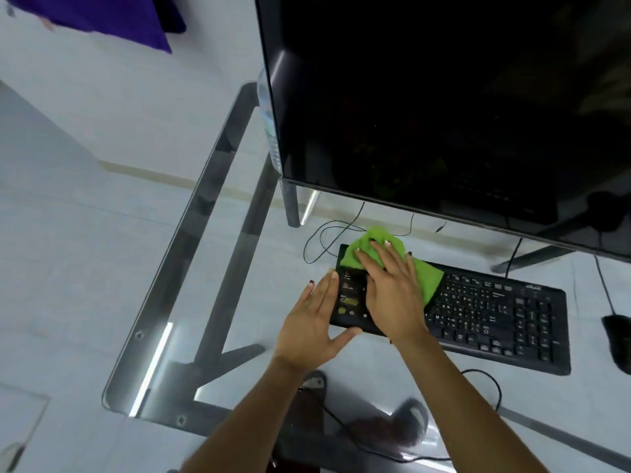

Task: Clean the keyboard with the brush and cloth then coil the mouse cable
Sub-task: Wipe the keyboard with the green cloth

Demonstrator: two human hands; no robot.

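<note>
Right hand (389,288) over cloth-hidden keyboard (505,319) corner

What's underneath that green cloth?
The green cloth lies on the black keyboard's upper left corner, pressed flat by the right hand. The keys beneath it are covered and unseen.

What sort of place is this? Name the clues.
Probably a home or office computer desk: a glass table holds a dark monitor, a black keyboard and a mouse.
</note>
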